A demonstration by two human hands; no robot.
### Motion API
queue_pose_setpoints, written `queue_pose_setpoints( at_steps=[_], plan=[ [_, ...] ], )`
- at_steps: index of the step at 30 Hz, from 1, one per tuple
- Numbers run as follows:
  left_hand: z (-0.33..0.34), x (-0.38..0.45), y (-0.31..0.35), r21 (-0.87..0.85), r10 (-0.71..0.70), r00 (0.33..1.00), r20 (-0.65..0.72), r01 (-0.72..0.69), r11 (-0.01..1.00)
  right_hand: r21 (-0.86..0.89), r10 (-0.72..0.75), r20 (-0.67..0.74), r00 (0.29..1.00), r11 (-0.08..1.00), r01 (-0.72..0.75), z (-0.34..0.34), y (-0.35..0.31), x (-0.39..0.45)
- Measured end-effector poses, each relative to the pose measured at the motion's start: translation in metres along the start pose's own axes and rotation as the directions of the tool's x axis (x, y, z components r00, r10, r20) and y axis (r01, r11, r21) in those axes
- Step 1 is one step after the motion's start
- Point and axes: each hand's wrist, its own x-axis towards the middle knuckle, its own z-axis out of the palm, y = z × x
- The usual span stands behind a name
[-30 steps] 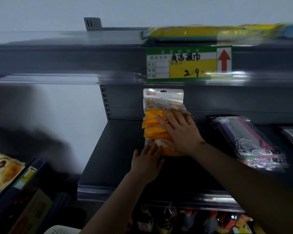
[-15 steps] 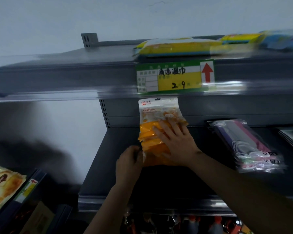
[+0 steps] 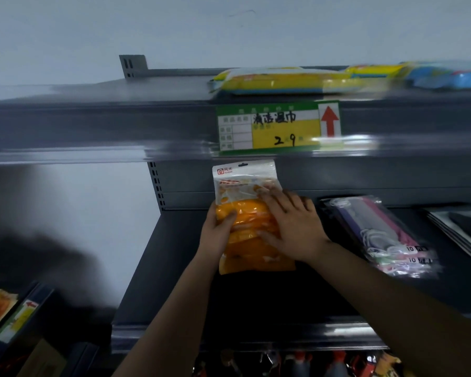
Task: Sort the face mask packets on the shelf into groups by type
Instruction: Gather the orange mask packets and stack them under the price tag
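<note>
Head view of a dark grey shelf (image 3: 174, 268) at the moment of squaring up one group of packets. The orange mask packets (image 3: 252, 235) lie stacked at the left-centre of the shelf board, long axis running from the front edge toward the back panel, white header end farthest from the person. Both hands are on this stack. The left hand (image 3: 218, 232) grips its left long edge, thumb curled over the top face and fingers hidden beneath or behind. The right hand (image 3: 294, 227) lies flat on the top face with fingers straight and spread, pressing down, fingertips reaching the printed upper part of the top packet. The stack thus sits directly between the two hands, neither hand nearer than the other.

To the right, apart from the orange stack, lies a second group: the multicolour mask packets (image 3: 384, 235), long axis angled from rear-left to front-right. Farther right, at the frame edge, the dark packets (image 3: 462, 229) form a third pile.

Judgement: the multicolour group lies on the right hand's side, so any further reach toward it favours that hand. The price label (image 3: 278, 126) belongs to the shelf above.
</note>
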Motion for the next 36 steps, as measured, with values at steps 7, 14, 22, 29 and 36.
queue_pose_setpoints(
  at_steps=[7,14,22,29,36],
  plan=[
    [-0.006,0.009,0.005,-0.021,-0.041,0.998,0.053,0.042,0.999,0.433,0.147,0.081,0.986,0.886,-0.168,-0.002,0.011,-0.007],
    [-0.006,0.014,0.005,-0.022,-0.086,0.995,0.052,0.087,0.996,0.912,0.304,0.387,0.870,0.012,-0.410,0.007,-0.004,-0.024],
    [-0.003,0.013,-0.002,0.033,-0.003,0.998,0.069,0.001,0.999,0.948,0.412,0.280,0.867,0.024,-0.318,0.024,-0.004,-0.039],
    [0.001,0.019,-0.003,-0.073,-0.063,0.998,0.018,0.064,0.995,-0.111,-0.133,-0.394,0.910,0.989,0.096,0.026,-0.019,-0.040],
    [-0.003,0.023,0.001,-0.113,-0.100,0.995,-0.002,0.099,0.989,-0.432,-0.296,-0.294,0.909,0.889,0.149,0.056,-0.025,-0.021]
  ],
)
